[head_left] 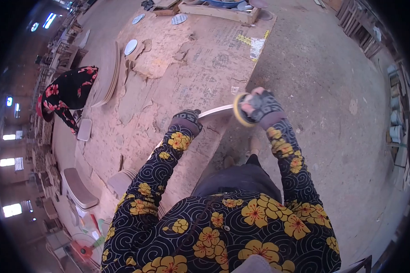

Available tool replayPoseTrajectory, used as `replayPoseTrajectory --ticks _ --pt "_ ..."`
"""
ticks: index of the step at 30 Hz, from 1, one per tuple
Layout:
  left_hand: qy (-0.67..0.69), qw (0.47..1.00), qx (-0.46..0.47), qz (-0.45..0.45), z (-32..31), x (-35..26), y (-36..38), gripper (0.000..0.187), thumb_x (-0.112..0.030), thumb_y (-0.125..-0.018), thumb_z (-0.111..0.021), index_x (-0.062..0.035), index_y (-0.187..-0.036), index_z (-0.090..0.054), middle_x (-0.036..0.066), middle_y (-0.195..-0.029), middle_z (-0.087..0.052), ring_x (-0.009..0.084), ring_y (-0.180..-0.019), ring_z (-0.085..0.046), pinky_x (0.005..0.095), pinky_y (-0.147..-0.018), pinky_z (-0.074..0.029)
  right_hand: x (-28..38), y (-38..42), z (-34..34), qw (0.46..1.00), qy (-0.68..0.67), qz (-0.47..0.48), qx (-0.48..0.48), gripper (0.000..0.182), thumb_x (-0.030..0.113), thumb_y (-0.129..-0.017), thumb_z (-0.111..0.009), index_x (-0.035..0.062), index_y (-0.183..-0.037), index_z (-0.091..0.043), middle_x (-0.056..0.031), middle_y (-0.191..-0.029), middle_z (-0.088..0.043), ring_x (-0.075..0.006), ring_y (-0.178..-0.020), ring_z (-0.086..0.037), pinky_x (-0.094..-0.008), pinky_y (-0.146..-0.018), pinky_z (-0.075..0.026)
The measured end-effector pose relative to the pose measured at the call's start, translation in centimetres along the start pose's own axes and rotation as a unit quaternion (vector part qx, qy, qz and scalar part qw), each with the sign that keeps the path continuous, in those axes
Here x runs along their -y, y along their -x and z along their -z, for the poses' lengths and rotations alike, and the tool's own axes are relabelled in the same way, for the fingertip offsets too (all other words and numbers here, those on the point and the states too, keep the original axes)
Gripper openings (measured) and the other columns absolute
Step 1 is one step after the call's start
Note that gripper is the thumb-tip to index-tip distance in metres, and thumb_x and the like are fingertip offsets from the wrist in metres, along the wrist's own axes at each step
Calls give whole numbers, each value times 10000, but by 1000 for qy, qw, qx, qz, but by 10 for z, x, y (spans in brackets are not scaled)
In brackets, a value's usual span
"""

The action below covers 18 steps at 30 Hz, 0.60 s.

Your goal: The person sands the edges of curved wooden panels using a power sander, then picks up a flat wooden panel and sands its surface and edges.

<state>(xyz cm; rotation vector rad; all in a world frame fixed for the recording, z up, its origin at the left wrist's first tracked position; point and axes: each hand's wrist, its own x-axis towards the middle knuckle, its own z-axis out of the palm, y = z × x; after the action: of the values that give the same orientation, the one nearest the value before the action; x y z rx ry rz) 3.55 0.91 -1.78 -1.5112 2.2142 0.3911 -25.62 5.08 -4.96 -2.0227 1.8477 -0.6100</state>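
Observation:
My left hand (187, 120), in a dark patterned glove, is closed round a thin, pale curved piece (216, 110) over the edge of the cardboard-covered table (205, 63). The piece runs from that hand toward the right. At its far end my right hand (261, 107), in a fingerless glove and slightly blurred, grips a round pad with a yellow rim (241, 110). The pad's rim stands upright against the end of the piece. Part of the piece is hidden behind my left hand and sleeve.
Round discs (130, 47) lie on the table, with a wooden tray (223, 13) at its far end. Stacked curved boards (107, 75) are at the left, near a person in a flowered top (70, 88). More curved boards (79, 189) lie lower left. Racks (396, 113) stand right.

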Motion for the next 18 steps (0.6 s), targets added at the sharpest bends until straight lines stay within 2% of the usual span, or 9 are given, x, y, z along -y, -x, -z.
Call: replayPoseTrajectory --ticks 2,4,5,7,9,12,15,18 --pt "15 1000 2 0 0 0 3 414 -288 -853 -605 -71 -1203 -643 178 -1145 -694 315 -1074 -664 407 -965 -512 -16 2 5 990 -80 -101 64 562 502 -811 -699 86 -1180 -617 -178 -1128 -633 -358 -1021 -638 -435 -923 -514" --pt "20 999 -23 -11 -6 3 0 400 -285 -854 -608 -71 -1191 -643 182 -1134 -693 318 -1069 -664 408 -962 -514 -13 -3 21 980 -61 -143 122 524 500 -867 -610 73 -1168 -647 -172 -1184 -610 -335 -1142 -577 -421 -1006 -464" --pt "14 999 -43 -13 -14 5 -1 388 -280 -860 -610 -66 -1181 -637 183 -1133 -691 317 -1079 -661 411 -953 -521 -7 -7 34 980 -37 -130 145 523 500 -886 -581 65 -1167 -655 -172 -1204 -601 -328 -1178 -561 -417 -1033 -448" --pt "34 999 -21 3 0 -1 6 386 -281 -865 -608 -67 -1186 -633 182 -1134 -690 317 -1086 -659 412 -946 -526 28 -20 71 980 -4 -85 181 537 507 -902 -557 52 -1167 -661 -176 -1223 -593 -321 -1206 -553 -415 -1060 -431" --pt "38 999 -1 19 6 -6 11 388 -281 -869 -608 -74 -1198 -628 179 -1126 -694 318 -1082 -663 416 -933 -531 32 -40 52 989 -27 -55 131 560 497 -790 -725 96 -1168 -626 -227 -1102 -656 -371 -1047 -654 -433 -913 -525" --pt "39 999 -5 9 3 -5 10 376 -285 -873 -606 -79 -1186 -629 178 -1103 -698 322 -1062 -669 420 -924 -532 71 -77 11 952 142 7 270 550 460 -827 -687 52 -1188 -617 -234 -1168 -637 -381 -1076 -648 -443 -932 -519" --pt "40 999 10 22 5 -6 5 362 -296 -888 -593 -64 -1164 -626 179 -1099 -699 321 -1051 -673 421 -919 -533 116 -54 69 956 95 81 266 552 437 -852 -661 0 -1185 -609 -239 -1219 -615 -390 -1066 -647 -441 -934 -519" --pt "36 998 36 28 6 -7 6 391 -309 -898 -580 -60 -1198 -613 171 -1115 -698 314 -1066 -668 414 -929 -529 102 -59 64 954 129 27 268 577 469 -848 -662 4 -1186 -609 -216 -1238 -610 -377 -1052 -651 -432 -933 -516"
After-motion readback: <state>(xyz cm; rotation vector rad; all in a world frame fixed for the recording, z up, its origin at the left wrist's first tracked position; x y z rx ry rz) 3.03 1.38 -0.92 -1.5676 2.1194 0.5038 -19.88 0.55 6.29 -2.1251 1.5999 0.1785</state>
